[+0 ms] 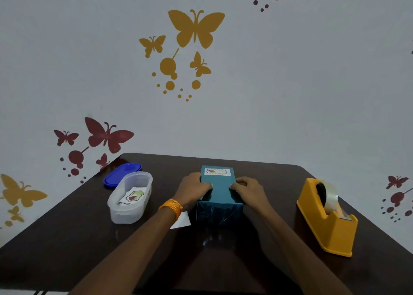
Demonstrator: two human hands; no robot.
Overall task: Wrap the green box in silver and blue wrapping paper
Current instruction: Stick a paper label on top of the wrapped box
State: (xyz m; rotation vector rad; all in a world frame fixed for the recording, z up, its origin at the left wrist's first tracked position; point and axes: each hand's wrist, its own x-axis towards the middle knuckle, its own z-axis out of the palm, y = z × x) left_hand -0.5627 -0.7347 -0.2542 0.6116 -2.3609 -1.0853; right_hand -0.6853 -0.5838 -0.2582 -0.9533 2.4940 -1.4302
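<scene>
The box, covered in shiny blue-teal paper, lies on the dark table in the middle, long side pointing away from me. A white label with a small picture sits at its far end. The near end shows folded, creased paper. My left hand grips the box's left side, fingers curled over the top edge. My right hand grips the right side the same way. An orange band is on my left wrist.
A clear plastic tub with picture stickers inside stands left of the box, its blue lid behind it. A yellow tape dispenser with clear tape stands at the right. A white paper scrap lies under my left wrist.
</scene>
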